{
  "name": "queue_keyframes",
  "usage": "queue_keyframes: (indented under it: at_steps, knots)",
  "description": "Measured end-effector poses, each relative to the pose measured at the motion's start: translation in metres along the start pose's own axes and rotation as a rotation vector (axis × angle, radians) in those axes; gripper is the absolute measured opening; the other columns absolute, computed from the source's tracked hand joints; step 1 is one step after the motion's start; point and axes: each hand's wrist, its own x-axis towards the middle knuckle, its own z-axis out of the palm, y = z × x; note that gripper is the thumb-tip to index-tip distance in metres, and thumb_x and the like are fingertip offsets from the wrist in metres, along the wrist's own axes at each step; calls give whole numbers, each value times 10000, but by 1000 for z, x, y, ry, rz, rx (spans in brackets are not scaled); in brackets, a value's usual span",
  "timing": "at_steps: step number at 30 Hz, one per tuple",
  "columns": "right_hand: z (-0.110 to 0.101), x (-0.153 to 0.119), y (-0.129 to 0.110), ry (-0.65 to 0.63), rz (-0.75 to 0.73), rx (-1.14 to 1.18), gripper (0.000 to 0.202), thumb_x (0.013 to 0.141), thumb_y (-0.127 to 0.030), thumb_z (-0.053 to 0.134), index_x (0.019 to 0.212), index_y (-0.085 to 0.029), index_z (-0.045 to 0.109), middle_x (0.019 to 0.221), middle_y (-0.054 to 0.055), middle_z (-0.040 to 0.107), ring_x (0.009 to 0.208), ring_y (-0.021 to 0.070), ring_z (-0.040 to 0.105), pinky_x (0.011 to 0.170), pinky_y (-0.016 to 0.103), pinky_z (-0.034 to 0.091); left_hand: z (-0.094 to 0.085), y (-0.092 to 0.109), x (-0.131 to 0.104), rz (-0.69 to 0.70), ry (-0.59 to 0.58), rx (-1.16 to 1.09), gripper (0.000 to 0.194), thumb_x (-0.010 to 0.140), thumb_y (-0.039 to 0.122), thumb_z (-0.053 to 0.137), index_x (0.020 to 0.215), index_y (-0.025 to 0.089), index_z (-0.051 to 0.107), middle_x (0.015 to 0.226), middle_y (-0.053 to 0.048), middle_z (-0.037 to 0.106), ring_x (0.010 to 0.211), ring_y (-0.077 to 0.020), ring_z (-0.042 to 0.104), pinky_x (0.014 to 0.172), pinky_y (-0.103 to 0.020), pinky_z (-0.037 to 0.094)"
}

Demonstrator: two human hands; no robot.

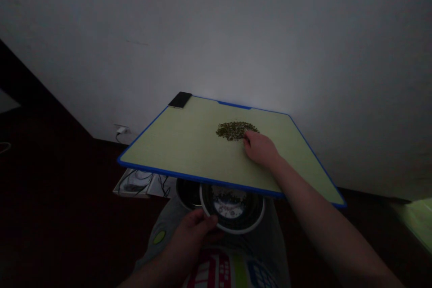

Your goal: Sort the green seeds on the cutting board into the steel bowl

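A loose pile of small greenish-brown beans or seeds lies spread on a pale yellow-green table board with a blue rim. My right hand rests at the pile's right edge, fingers bent and pressed together; whatever they may hold is too small to make out. Below the front edge, my left hand grips the rim of a metal bowl, thumb on top. Dark bits like those in the pile lie inside it. A second dark bowl sits just behind and left, partly hidden by the first bowl and the board.
A black phone or tablet lies at the board's far left corner, against the pale wall. A white plug is in a wall socket to the left. Cables and a pale box are on the floor beneath.
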Motion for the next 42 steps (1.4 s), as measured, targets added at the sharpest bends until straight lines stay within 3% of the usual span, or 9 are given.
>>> queue_keyframes:
  at_steps: [11,15,20,23,27,31,35,39,42]
  knots:
    - [0,-2,-4,-13,77,-8,247,949,-279,383,1021,-177,596,1036,127,693,933,243,640,771,315,440,0,0,-1,-29,27,9,209,721,291,747,905,196,716,916,-45,818,814,-235,750,687,-313,558]
    - [-1,-4,-2,-10,85,2,268,952,-274,373,1058,-177,599,1067,131,692,956,246,640,795,323,446,3,4,-3,-71,42,14,247,688,318,773,901,205,720,942,-66,815,790,-274,752,599,-335,558]
    - [-1,-4,1,-26,99,-6,285,946,-268,371,1048,-170,619,1044,135,696,938,254,648,790,330,450,0,0,-1,-15,10,-2,218,699,297,771,879,180,729,924,-77,816,790,-250,752,707,-343,569]
    - [-1,-5,3,-21,100,2,289,945,-264,370,1055,-171,620,1036,131,699,930,253,651,787,332,449,-1,-2,0,-44,8,13,199,726,305,748,891,196,723,907,-62,817,761,-246,751,633,-326,556]
    - [-1,-5,6,-17,101,4,290,946,-272,372,1050,-167,621,1031,130,702,924,253,651,775,329,448,-1,-1,0,-20,10,20,171,745,285,732,893,200,722,920,-40,816,779,-216,745,675,-303,550]
    - [-1,-5,7,-42,118,11,289,946,-277,380,1057,-166,623,1035,135,703,929,249,647,784,325,445,0,1,-1,-69,45,41,151,743,301,729,867,217,711,890,-25,817,718,-211,735,547,-277,511]
    - [0,-3,7,-13,107,9,276,944,-268,379,1031,-169,622,1024,131,703,918,249,649,766,321,445,1,2,-2,-12,9,11,120,740,266,732,849,216,720,873,-4,814,733,-177,723,619,-263,516]
    - [-1,-1,6,-11,93,7,266,945,-260,381,1022,-171,620,1024,128,701,924,250,650,775,324,446,2,2,-3,-78,73,36,128,725,281,737,837,224,716,839,-2,813,673,-181,713,546,-264,494]
    - [-2,-1,4,-15,91,1,270,950,-263,377,1022,-171,620,1027,127,702,924,250,651,773,322,446,3,3,-3,-29,17,15,135,715,282,744,829,212,723,875,-22,813,694,-196,721,614,-291,521]
